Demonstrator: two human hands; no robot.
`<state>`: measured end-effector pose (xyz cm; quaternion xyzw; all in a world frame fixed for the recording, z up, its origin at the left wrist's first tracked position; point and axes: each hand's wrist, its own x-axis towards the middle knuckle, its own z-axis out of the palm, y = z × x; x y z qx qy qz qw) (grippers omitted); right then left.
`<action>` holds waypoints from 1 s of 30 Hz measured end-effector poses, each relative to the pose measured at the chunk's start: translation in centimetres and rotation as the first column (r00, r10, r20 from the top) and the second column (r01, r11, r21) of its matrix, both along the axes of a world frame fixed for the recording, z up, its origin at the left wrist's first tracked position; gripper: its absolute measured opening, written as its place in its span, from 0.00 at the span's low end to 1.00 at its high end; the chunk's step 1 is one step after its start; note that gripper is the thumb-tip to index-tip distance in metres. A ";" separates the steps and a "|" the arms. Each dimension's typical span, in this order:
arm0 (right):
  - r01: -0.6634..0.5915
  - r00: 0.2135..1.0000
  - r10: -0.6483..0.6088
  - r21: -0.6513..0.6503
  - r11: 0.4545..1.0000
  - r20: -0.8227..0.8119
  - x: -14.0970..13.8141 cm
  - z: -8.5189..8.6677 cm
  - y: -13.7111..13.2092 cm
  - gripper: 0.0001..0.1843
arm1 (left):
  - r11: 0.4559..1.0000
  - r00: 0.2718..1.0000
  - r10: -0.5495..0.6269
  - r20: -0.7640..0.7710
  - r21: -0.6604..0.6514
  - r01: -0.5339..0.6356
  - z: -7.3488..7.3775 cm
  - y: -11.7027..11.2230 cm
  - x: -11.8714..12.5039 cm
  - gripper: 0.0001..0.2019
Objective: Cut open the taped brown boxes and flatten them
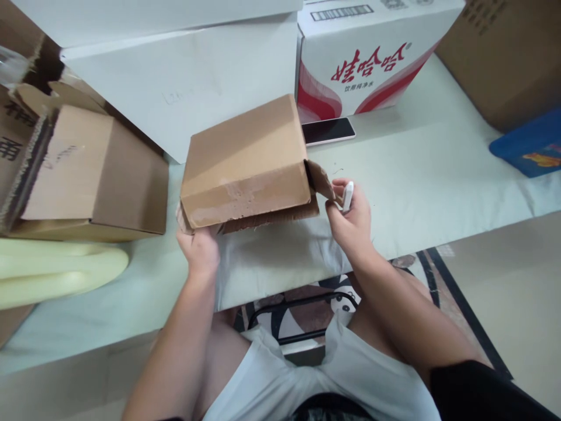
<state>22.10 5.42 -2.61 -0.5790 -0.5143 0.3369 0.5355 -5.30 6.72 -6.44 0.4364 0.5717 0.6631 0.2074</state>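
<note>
A brown cardboard box point(249, 155) is tilted in front of me above the table, with torn clear tape on its near face. My left hand point(199, 248) grips the box's lower left corner, its fingers partly hidden beneath. At the right end, a loose flap point(321, 179) sticks out, and a ragged flap edge point(272, 219) shows under the near side. My right hand point(353, 219) is closed around a small white tool point(347, 196), which looks like a box cutter. Its thumb and fingertips meet at the flap's tip.
Behind the box stand a large white carton point(184, 88) and a red-and-white water carton point(363, 70), with a phone point(329, 131) before them. Brown boxes point(127, 175) and a pale yellow object point(61, 272) lie left. A blue item point(530, 143) sits right on the cloth-covered table point(429, 175).
</note>
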 end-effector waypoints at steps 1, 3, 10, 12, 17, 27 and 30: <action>0.051 0.998 -0.051 0.016 0.999 -0.021 0.1 0.0 0.0 0.16 | 1.000 1.000 -0.001 0.010 0.024 0.001 0.1 0.0 0.2 0.29; 0.086 0.995 -0.083 0.055 0.995 -0.053 0.2 0.0 0.0 0.17 | 0.998 1.000 0.014 0.005 0.065 -0.014 0.3 -0.1 0.5 0.25; -0.122 0.986 0.110 0.093 0.988 0.125 0.2 0.3 -0.5 0.24 | 1.000 0.999 0.011 0.034 0.025 -0.011 0.7 -0.3 1.2 0.23; -0.148 0.980 0.131 0.104 0.984 0.152 0.1 0.3 -0.4 0.23 | 0.999 0.999 0.009 0.050 0.049 -0.011 0.6 -0.2 1.2 0.24; -0.063 0.983 0.055 0.041 0.997 0.173 0.2 0.0 0.2 0.21 | 0.998 0.998 -0.063 0.015 -0.016 0.064 0.0 -0.4 0.7 0.27; 0.091 0.976 -0.080 -0.043 0.995 0.202 0.7 1.0 0.7 0.09 | 0.991 0.991 -0.131 0.026 -0.019 0.131 -1.6 -0.8 -0.3 0.24; 0.170 0.960 -0.158 -0.033 0.985 0.231 0.9 1.2 0.6 0.08 | 0.991 0.992 -0.126 0.012 -0.039 0.126 -1.3 -1.1 0.0 0.24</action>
